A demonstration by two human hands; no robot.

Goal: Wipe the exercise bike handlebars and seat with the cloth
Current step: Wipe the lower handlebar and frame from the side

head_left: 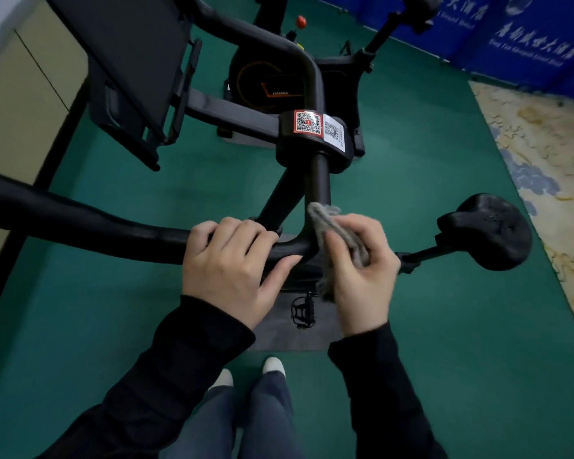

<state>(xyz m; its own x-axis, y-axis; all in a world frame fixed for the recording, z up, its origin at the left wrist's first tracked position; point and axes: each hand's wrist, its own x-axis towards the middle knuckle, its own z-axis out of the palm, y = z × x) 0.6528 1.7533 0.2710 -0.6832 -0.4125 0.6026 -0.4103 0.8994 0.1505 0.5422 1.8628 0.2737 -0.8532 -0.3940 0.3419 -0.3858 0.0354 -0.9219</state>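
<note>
Since the view drops almost straight down, the nearest bits are blue jeans [265,419] and two white shoe toes [274,364] on the green floor [428,193], with black sleeves [186,359] coming up from either side.

The left hand [232,263] is wrapped over the black handlebar [96,220]: fingers curled across the top, thumb lying along the near side. Right next to it, the right hand [362,276] has a bunched grey cloth [332,223] gripped between curled fingers and thumb. The cloth is fuzzy and a bit frayed at the edges, and it's pressed on the spot where the handlebar meets the centre stem, with one end poking up past the fingers and the other hanging below the bar.

Under the hands there's a pedal [304,309] with a cage strap, over a grey mat [295,336]. Off to the right, well apart from the cloth, the black seat [491,230] sticks out on its post; the surface looks scuffed and matte.

Further up the stem, a clamp block carries QR stickers [308,124], one red-framed and one white. Left of that, a dark screen [130,54] sits tilted in its holder.

Beyond, a second bike shows a flywheel housing [269,84] with an orange ring and a red knob [301,21] above it. Blue banners [527,38] with white lettering run along the back, and a patterned carpet [537,154] edges the floor on the right.
</note>
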